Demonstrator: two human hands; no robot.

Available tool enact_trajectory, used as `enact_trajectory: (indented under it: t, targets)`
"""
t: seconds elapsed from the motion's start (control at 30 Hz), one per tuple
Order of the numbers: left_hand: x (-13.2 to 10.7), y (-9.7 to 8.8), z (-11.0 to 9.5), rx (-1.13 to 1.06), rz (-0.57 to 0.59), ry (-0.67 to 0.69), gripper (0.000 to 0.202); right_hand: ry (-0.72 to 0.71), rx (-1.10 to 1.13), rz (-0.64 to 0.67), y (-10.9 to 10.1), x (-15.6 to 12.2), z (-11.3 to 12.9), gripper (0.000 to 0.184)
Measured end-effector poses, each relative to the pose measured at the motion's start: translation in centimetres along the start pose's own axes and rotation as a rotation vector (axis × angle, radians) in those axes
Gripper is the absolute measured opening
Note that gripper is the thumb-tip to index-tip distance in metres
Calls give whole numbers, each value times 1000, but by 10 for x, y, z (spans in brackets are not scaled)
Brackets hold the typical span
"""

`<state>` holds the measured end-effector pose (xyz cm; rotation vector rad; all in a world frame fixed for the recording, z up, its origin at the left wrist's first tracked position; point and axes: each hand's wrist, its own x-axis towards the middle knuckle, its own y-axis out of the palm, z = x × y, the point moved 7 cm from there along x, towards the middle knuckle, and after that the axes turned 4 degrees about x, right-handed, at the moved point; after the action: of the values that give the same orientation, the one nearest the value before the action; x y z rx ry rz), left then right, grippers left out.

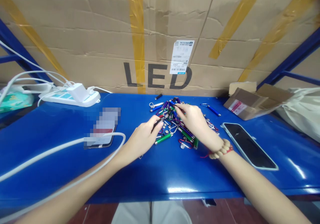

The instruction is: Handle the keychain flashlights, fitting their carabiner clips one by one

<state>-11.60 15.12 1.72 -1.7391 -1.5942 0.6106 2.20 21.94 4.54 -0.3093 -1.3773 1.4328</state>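
A pile of small keychain flashlights (175, 120) in green, blue, purple and red, with clips and button cells, lies on the blue table (160, 174). My left hand (145, 135) rests at the pile's left edge, fingers pinched on a small dark flashlight (157, 123). My right hand (193, 119), with a bead bracelet at the wrist, lies over the pile, its fingertips closed on a piece near the top of the pile; what it pinches is too small to name.
A phone (103, 130) on a white cable lies to the left, another phone (248, 145) to the right. A white power strip (72, 96) sits back left, an open carton (252, 101) back right, a white bag (303, 111) far right. A cardboard wall marked LED stands behind.
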Motion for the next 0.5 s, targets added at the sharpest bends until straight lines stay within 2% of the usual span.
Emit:
enact_trajectory:
  t: [0.1,0.17,0.23,0.33,0.4,0.5]
  targets:
    - [3,-13,5,-52,-117,15,21,95,-89,-17,-7,0,-9,27]
    - [4,-17,7,-64,-169,34,20,78,17,-46,-9,-1,-3,28]
    - [5,-17,8,-48,-196,77,20,67,304,-14,-5,-3,8,32]
    - [4,-15,4,39,-212,153,22,205,805,135,13,-9,20,37]
    - [2,-14,2,119,-211,170,23,308,1005,146,20,-14,25,36]
    - [1,-12,2,236,-172,131,24,416,1187,115,26,-19,27,34]
